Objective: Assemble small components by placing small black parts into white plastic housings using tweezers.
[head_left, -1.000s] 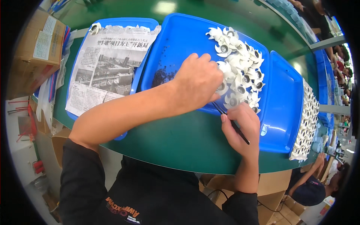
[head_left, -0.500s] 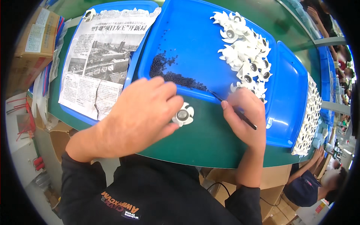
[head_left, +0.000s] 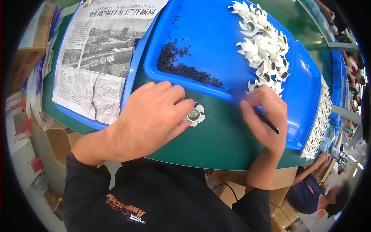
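Note:
My left hand (head_left: 148, 118) grips a white finned impeller (head_left: 195, 115) between thumb and fingers, over the green table just in front of a blue tray (head_left: 214, 42). The impeller's round metallic-looking centre faces up. In my right hand (head_left: 268, 114) is a pair of dark tweezers (head_left: 273, 125), their thin tips at the tray's near rim. Close to those tips lies a pile of tiny black rings (head_left: 185, 70), spread along the tray's near left corner. Whether the tips hold a ring is too small to tell. White impellers (head_left: 266, 48) are heaped along the tray's right side.
On the left, newspaper (head_left: 106, 46) covers another blue tray. A second blue tray (head_left: 299, 116) stands at right, beside rows of white impellers (head_left: 319, 120). Cardboard boxes (head_left: 33, 50) are stacked far left. Another person (head_left: 309, 193) sits at the lower right.
The whole view has shifted a little, with the trays now higher and further right. My right hand and the tweezers appear slightly further right. Both hands keep their hold.

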Motion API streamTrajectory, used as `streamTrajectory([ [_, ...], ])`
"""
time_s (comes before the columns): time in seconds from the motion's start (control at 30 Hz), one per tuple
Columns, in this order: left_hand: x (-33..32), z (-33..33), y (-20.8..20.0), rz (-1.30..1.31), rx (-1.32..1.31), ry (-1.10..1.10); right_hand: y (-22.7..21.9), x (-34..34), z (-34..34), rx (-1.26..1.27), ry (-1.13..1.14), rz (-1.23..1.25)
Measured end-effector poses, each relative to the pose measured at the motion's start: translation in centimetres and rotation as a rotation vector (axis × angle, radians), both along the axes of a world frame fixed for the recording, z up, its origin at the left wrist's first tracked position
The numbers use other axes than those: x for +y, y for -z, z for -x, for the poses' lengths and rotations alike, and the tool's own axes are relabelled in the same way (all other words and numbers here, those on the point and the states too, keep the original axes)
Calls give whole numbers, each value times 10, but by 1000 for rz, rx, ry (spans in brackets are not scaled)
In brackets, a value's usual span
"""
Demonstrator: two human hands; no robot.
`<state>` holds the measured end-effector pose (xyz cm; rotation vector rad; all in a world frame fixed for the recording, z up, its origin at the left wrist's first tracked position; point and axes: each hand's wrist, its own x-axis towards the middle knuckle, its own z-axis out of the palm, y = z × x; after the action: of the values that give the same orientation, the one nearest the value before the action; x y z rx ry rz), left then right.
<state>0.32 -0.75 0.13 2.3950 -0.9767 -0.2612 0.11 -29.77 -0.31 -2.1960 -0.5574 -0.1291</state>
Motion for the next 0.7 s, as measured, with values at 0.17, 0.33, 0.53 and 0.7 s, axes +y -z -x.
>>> streamTrajectory([
  [0.17, 0, 0, 2, 15, -31, -24, -2, -1, -3, 38, -26, 35],
  [0.33, -3, 1, 5, 40, -50, -24, -5, 0, -4, 16, -54, 50],
  [0.53, 0, -1, 8, 70, -87, -65, -6, 3, 4, -87, -51, 6],
  [0.7, 3, -4, 8, 83, -90, -67, -8, 22, 21, -129, -165, -131],
])
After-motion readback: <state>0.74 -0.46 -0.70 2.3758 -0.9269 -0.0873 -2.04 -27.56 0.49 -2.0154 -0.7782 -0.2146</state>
